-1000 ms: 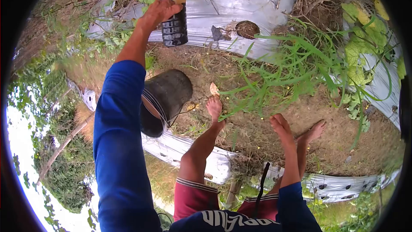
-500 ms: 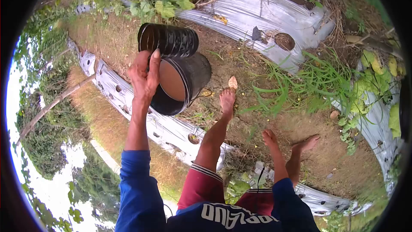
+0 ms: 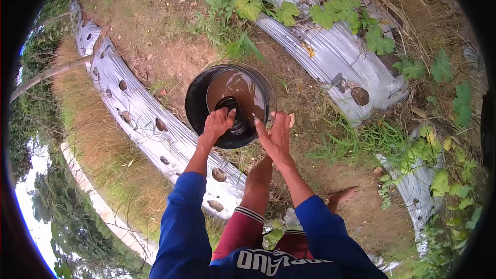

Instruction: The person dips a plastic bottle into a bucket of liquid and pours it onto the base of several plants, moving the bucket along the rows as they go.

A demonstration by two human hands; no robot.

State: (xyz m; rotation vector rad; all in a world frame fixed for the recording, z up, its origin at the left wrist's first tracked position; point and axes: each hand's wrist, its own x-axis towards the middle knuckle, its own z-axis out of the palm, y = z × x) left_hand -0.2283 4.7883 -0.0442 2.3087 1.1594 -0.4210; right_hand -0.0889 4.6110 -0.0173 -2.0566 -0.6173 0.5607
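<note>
Brown, murky liquid fills part of a black bucket (image 3: pixel 195 104) on the bare soil in front of me. My left hand (image 3: pixel 217 126) grips the rim of a small black ribbed container (image 3: pixel 238 124), which is lowered inside the bucket at the liquid. On the bucket's near right side is my right hand (image 3: pixel 276 137), its thumb and curled fingers closed at the rim, by the thin wire handle. The container's lower part is partly hidden in the bucket.
Silver plastic-covered beds with planting holes run on the left (image 3: pixel 139 111) and upper right (image 3: pixel 336 57). Leafy vines (image 3: pixel 338 13) spread over the right-hand bed. A wooden pole (image 3: pixel 57 72) leans at far left. My bare foot (image 3: pixel 343 195) is on the soil.
My left hand has lowered the black container from above the bucket into it. My right hand has risen from beside my leg to the bucket's rim. The view has shifted.
</note>
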